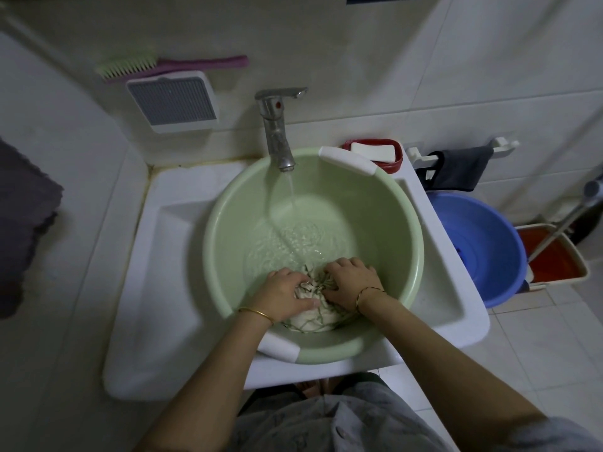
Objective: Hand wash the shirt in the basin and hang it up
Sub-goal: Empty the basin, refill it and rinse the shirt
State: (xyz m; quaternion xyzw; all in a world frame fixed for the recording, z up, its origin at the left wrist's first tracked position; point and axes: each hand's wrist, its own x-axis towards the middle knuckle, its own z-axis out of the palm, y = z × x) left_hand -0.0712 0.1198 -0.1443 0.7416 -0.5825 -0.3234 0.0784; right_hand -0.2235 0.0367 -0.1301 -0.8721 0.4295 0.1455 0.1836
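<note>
The shirt (313,318), bunched into a pale wad with green lines, lies at the near side of the green basin (228,223), which stands in the white sink (169,256) under the running tap (277,132), probably so it fills while the cloth is worked. The left hand (284,293) and right hand (352,278) each keep a closed grip on the wad, fingers curled into its folds from either side, apparently to squeeze and rub it in the shallow water (293,246)
</note>
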